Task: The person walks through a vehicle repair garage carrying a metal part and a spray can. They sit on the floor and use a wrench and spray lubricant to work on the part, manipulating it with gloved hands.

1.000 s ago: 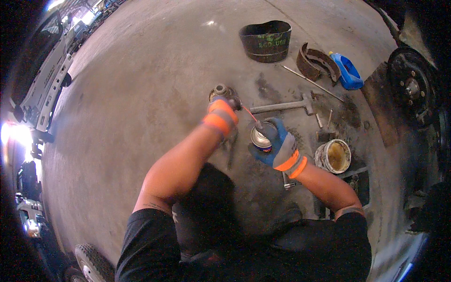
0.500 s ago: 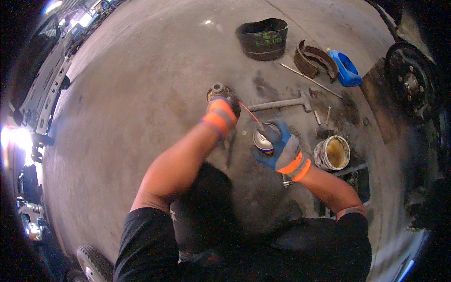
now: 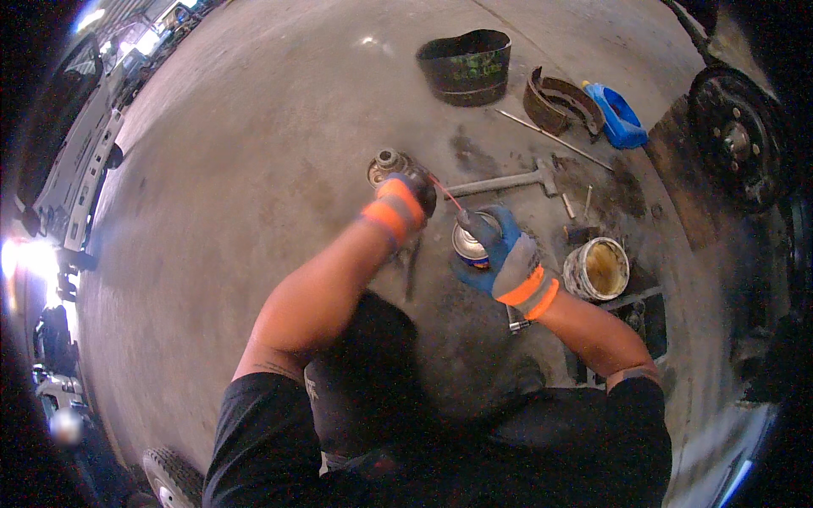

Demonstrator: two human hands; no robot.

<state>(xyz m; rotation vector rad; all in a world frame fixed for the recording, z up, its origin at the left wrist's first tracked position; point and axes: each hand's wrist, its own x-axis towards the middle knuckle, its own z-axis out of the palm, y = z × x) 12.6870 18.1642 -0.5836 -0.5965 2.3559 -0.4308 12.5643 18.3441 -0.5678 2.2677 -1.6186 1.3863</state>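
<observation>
My left hand (image 3: 396, 206), in a blue-grey glove with an orange-striped cuff, is closed on a greasy metal hub-like part (image 3: 387, 162). The part's round, bored end sticks out beyond the fingers; the rest is covered by the glove. To its right, my right hand (image 3: 514, 269) wraps round an aerosol spray can (image 3: 468, 245), forefinger over its nozzle. A thin red straw (image 3: 446, 193) runs from the nozzle to the part in my left hand. I cannot make out any spray. Just beyond the can a sledgehammer (image 3: 500, 183) lies on the concrete floor.
Far off stands a cut-down black bucket (image 3: 466, 72). Right of it are curved brake shoes (image 3: 559, 106), a blue jug (image 3: 620, 118) and a long metal rod (image 3: 555, 140). A grease tub (image 3: 598, 269) stands near my right wrist. A wheel hub (image 3: 735, 144) rises at the right.
The whole view has shifted slightly. Both hands keep their hold, with the straw still pointed at the metal part; the left hand has turned or moved only a little.
</observation>
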